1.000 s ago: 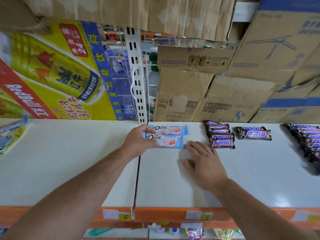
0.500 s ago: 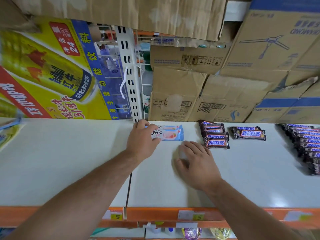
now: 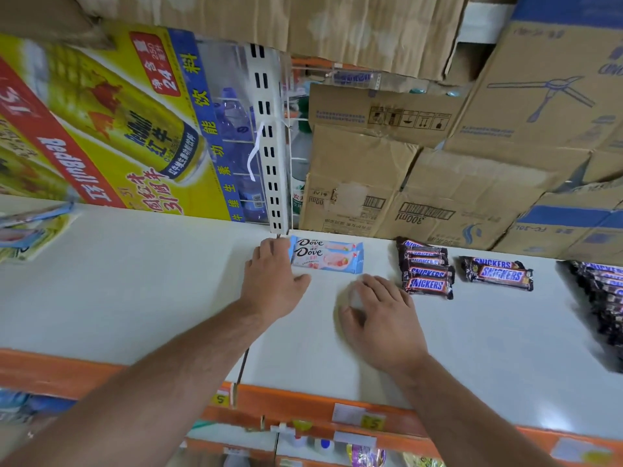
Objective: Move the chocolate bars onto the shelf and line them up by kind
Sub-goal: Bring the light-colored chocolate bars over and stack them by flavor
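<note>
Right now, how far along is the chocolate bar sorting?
Mostly done: Snickers bars sit in separate groups on the shelf, and two Dove bars lie together by the back. In hand: the left hand touches the Dove bars' end; the right hand rests on the shelf. Left: perhaps merging the Snickers groups.
</note>
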